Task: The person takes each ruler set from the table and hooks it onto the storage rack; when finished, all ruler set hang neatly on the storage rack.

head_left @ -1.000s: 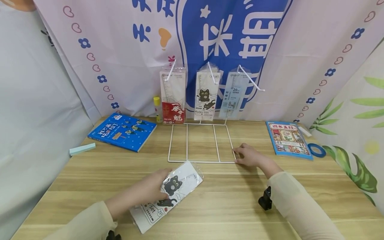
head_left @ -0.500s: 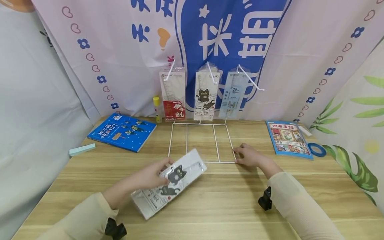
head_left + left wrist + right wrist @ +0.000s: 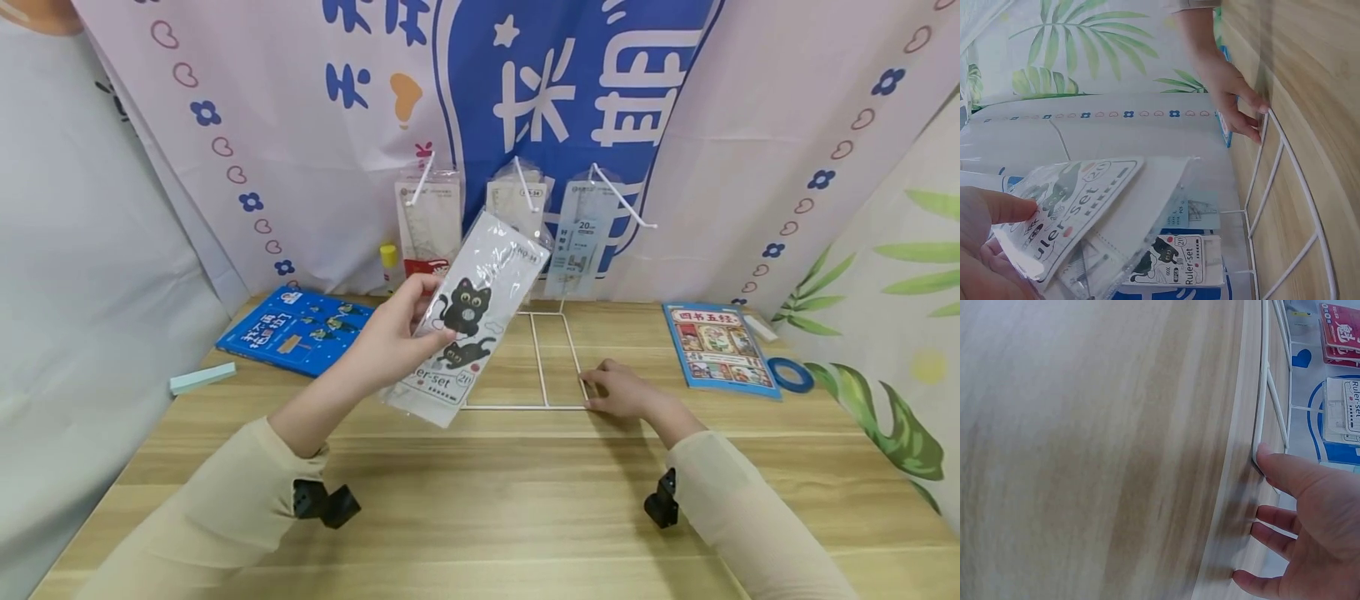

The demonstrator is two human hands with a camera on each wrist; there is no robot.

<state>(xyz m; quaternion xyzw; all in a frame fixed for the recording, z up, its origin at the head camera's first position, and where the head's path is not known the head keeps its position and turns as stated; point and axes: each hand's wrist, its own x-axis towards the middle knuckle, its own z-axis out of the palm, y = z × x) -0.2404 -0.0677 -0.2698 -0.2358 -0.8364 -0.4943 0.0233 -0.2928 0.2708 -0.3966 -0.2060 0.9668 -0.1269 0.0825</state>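
My left hand (image 3: 390, 337) holds a packaged ruler set (image 3: 491, 292), thumb on its front. The clear-wrapped pack shows black cats on white and tilts to the right, raised above the table. Behind it stands a white wire display rack (image 3: 525, 407) with hooks. My right hand (image 3: 626, 393) grips the rack's near right corner, its thumb (image 3: 1279, 467) against the wire. A matching cat pack (image 3: 1169, 262) hangs on the middle hook, partly covered in the head view. A red-and-white ruler pack (image 3: 427, 212) hangs on the left hook, a pale blue one (image 3: 583, 242) on the right.
A blue book (image 3: 288, 333) and a light blue strip (image 3: 202, 377) lie at the left. Behind the held pack, a yellow-capped glue stick (image 3: 388, 257) is partly hidden. At the right are another book (image 3: 720, 346), blue tape (image 3: 790, 375) and a small white block (image 3: 761, 328).
My left hand has lifted the ruler set from low over the near table up and away toward the hooks, and the pack now stands more upright. My right hand stays at the rack's corner.
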